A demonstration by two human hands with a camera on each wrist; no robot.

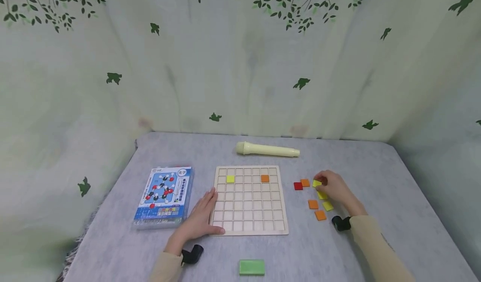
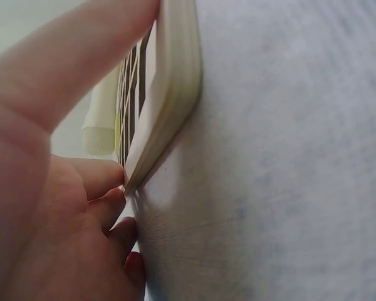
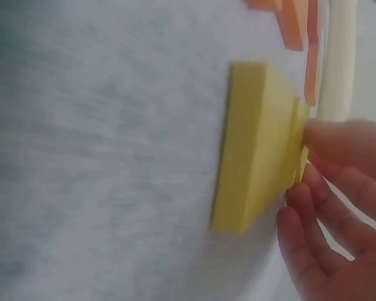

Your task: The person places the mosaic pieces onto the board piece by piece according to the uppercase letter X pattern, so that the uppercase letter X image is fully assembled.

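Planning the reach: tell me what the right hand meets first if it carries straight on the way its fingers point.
Probably the yellow square tile already at the fingertips of the right hand; beyond it lie the orange square tile and red square tile.

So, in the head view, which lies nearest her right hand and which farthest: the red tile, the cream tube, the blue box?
From the right hand:
1. Red tile, just left of it.
2. Cream tube, behind the board, toward the curtain.
3. Blue box, far left, past the board.

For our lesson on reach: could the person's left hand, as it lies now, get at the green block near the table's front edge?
Probably yes. The left hand rests flat on the grid board's corner, and the green block lies close by on bare cloth with nothing between.
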